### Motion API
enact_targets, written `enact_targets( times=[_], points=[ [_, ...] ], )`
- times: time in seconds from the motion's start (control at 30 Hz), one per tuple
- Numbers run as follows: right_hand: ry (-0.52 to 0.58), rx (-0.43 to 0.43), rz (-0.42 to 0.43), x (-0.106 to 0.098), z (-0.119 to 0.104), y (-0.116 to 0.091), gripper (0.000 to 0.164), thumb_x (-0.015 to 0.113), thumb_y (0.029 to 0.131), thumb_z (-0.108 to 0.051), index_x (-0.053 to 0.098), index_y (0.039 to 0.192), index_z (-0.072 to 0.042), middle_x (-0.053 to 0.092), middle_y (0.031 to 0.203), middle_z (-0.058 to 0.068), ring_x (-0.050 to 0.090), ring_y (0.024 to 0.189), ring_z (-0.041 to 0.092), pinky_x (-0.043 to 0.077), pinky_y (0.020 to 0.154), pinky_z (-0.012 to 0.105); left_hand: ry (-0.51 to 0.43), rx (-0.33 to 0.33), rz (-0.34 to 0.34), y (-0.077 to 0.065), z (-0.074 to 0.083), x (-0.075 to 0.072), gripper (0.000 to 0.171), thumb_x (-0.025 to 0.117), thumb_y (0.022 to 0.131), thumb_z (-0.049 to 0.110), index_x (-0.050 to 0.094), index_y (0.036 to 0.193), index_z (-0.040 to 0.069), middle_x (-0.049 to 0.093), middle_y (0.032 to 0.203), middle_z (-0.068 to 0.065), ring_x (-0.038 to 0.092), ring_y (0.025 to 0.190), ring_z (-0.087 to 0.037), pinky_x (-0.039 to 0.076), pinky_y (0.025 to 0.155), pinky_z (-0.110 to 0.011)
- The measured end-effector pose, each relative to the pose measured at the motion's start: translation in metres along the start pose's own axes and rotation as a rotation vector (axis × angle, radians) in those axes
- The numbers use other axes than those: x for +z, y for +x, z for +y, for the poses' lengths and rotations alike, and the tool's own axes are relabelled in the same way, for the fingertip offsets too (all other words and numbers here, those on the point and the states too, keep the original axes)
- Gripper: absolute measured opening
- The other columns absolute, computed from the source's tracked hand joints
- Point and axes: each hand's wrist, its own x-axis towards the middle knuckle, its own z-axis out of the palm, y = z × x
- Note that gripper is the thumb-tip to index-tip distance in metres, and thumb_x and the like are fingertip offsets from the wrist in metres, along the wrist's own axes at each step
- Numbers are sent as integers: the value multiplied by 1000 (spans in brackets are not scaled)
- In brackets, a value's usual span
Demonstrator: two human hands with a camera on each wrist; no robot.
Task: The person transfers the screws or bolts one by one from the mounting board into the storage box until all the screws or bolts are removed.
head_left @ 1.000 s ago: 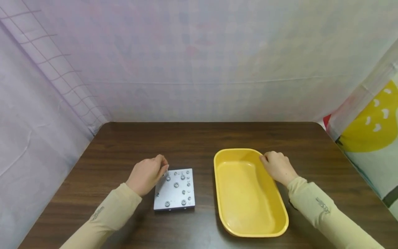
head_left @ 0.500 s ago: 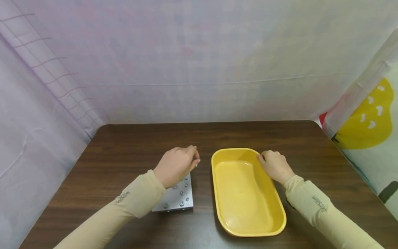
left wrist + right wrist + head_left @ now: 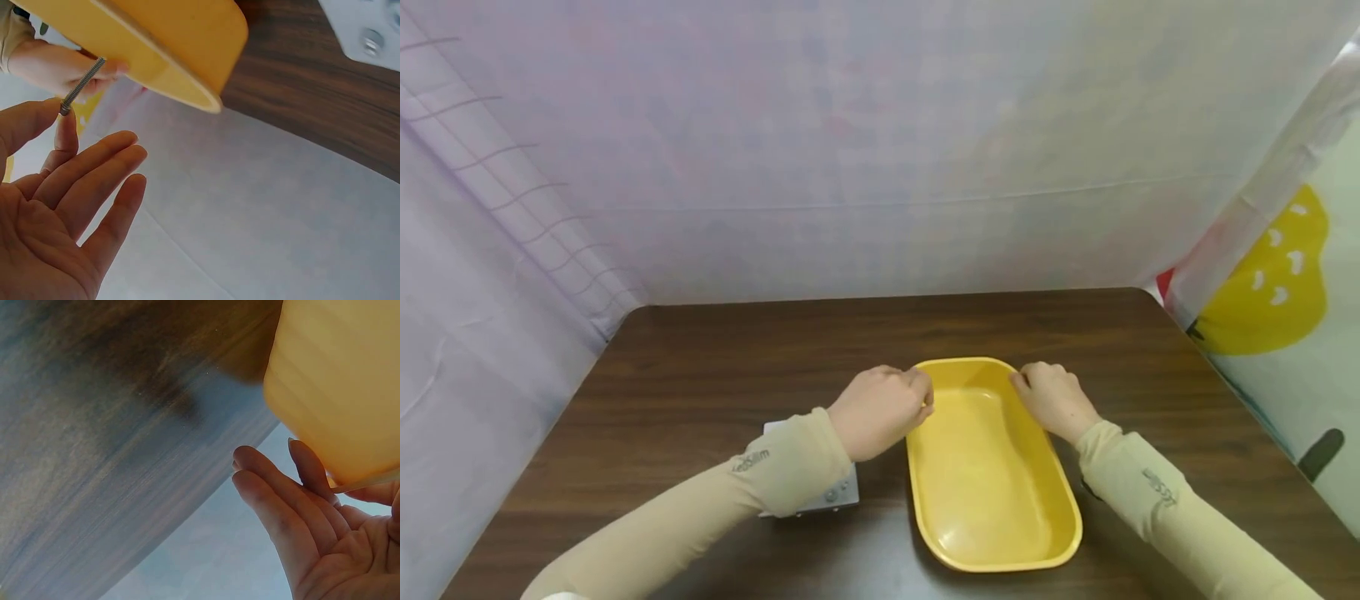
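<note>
Between thumb and index finger, my left hand (image 3: 883, 410) pinches a thin threaded metal screw (image 3: 83, 85); its other fingers are spread loosely. That hand is at the left rim of a yellow plastic tub (image 3: 988, 475), near the far corner. The tub's far right rim is gripped by my right hand (image 3: 1054, 400), thumb on one side and a finger on the other in the right wrist view. A silver metal plate (image 3: 838, 492) with bolts in it lies left of the tub, mostly hidden under my left forearm in the head view.
Everything stands on a dark wood-grain table (image 3: 715, 358). Pale cloth (image 3: 850, 167) hangs behind the table's far edge and along both sides. A yellow printed shape (image 3: 1270, 283) shows on the right-hand cloth.
My left hand has moved right, from over the metal plate to the tub's left rim. The right hand keeps its hold on the tub. The head view has shifted slightly.
</note>
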Motion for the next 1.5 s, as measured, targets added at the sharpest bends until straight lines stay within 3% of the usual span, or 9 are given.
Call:
enact_targets(
  times=[0.2,0.4,0.53,0.83,1.13,1.3,1.5],
  points=[
    [-6,-13,15,2,-3,0,37,43,102,-18,64,76,-2,56,64,7,51,58,22,47,59,38,57,67,-26,5,8,8,14,62,98,27,66,97,13,69,89,5,66,71,-8,58,76,-26],
    [-14,-21,25,1,-6,0,37,44,102,-18,64,74,-3,55,63,7,51,59,23,47,59,39,125,119,-120,12,14,15,19,58,100,32,64,98,14,66,85,5,62,69,-10,55,68,-25],
    [-15,-23,19,2,-6,1,37,43,102,-18,64,75,-2,56,64,7,52,58,23,47,59,40,123,126,-183,16,18,18,19,57,100,33,65,99,16,66,86,6,60,67,-10,51,63,-24],
    [4,15,-15,9,-8,-6,36,44,102,-19,63,76,-2,54,63,7,51,56,22,46,56,35,55,139,-281,16,26,25,21,62,97,35,66,107,17,72,97,6,64,77,-7,53,72,-23],
    [-10,5,-2,7,-6,-6,36,44,103,-18,64,78,-1,55,64,7,51,57,22,47,56,36,-27,87,-270,15,21,24,22,64,96,32,68,115,21,72,108,9,67,92,-6,54,85,-24],
    [-23,-8,17,4,-4,-5,37,43,102,-18,63,76,-2,55,63,7,51,57,22,47,58,37,-47,45,-256,12,14,16,27,64,96,31,67,120,19,72,114,6,67,102,-8,53,97,-31],
    [-19,-6,14,0,-4,-4,37,43,103,-18,63,77,-1,54,62,7,50,56,21,46,56,35,-72,-17,-208,3,2,2,30,65,96,30,67,122,16,71,119,2,67,107,-11,52,100,-33]
  ],
)
